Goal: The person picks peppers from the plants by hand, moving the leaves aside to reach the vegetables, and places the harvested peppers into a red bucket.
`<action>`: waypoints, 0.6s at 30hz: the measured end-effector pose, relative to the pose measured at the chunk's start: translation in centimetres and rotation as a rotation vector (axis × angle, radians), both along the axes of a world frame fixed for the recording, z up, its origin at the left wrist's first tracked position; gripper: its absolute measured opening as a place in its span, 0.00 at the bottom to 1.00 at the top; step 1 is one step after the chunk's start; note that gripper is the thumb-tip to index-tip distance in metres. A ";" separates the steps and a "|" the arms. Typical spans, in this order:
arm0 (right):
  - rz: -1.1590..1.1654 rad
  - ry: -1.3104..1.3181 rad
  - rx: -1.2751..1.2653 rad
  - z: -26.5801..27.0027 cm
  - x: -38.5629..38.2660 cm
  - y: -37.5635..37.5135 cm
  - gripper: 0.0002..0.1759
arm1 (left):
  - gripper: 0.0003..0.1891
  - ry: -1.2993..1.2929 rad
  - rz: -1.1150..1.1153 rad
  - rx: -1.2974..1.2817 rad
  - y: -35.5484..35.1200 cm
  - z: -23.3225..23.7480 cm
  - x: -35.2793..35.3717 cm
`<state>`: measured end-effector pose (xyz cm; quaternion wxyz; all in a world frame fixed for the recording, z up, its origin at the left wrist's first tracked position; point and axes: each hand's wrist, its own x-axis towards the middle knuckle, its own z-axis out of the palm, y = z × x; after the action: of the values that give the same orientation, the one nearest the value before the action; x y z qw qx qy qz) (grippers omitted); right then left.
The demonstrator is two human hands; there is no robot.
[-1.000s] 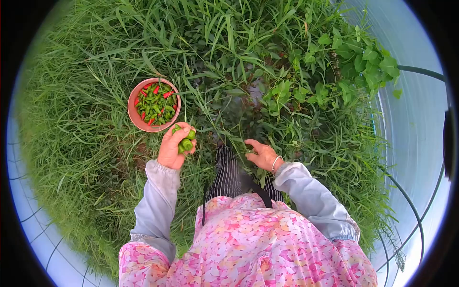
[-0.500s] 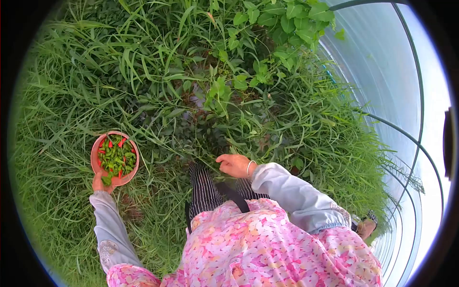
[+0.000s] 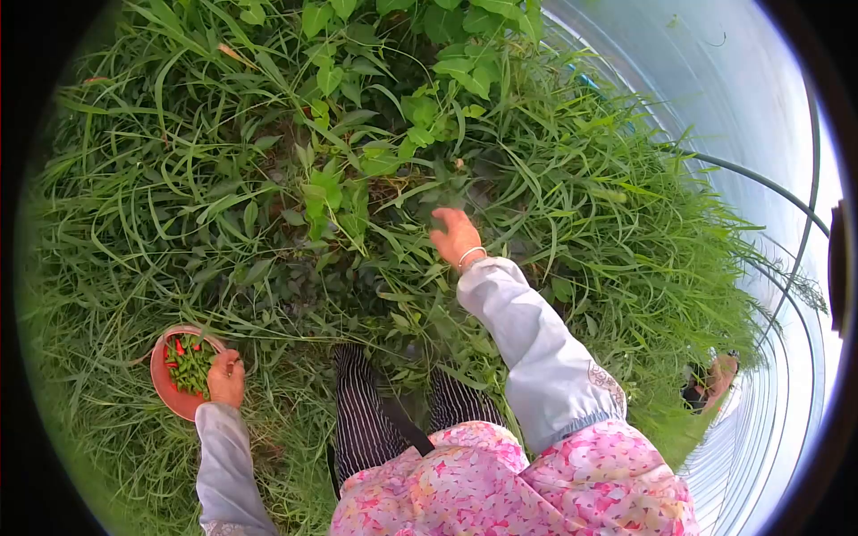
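Observation:
My left hand [image 3: 226,379] is closed on the right rim of a reddish plastic bucket [image 3: 175,400], its fingers wrapped over the edge. Small green and red chili peppers [image 3: 187,364] fill the lower part of the bucket, which is tilted a little. My right hand [image 3: 457,236], with a pale bracelet [image 3: 470,256] at the wrist, is stretched forward over leafy plants [image 3: 420,201]. Thumb and fingers there are bent but apart, and nothing shows between them. Leaves and grass lie just beyond its fingertips.
Tall grass [image 3: 608,259] and weeds crowd all around. Broad-leaved vines [image 3: 465,67] grow at the top. Plastic sheeting [image 3: 706,85] over curved greenhouse hoops [image 3: 760,183] runs along the right. Another person's leg and shoe [image 3: 715,382] appear at the right edge.
My right hand has moved forward from near my knees to over the plants. The bucket and my left hand now sit lower in view, with the hand at the bucket's right side.

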<state>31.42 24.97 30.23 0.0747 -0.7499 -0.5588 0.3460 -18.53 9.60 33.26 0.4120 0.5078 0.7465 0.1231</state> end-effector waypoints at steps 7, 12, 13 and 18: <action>-0.068 0.021 -0.164 -10.7 7.2 1.4 0.41 | 0.08 -0.114 -0.364 0.019 7.3 0.1 20.0; 0.403 0.266 -0.550 -13.2 5.1 -4.8 0.39 | 0.07 -0.201 -0.615 0.114 13.7 -0.3 33.8; 0.449 0.251 -0.543 -12.9 4.1 -6.6 0.38 | 0.08 -0.220 -0.657 0.155 14.8 -0.4 36.2; 0.582 0.247 -0.492 -12.8 2.9 -9.6 0.35 | 0.10 -0.144 -0.916 0.111 18.7 -5.9 44.4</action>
<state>34.32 15.38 17.45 -0.1419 -0.5086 -0.6351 0.5637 25.86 28.28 27.40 0.4468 0.7965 0.4074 0.0032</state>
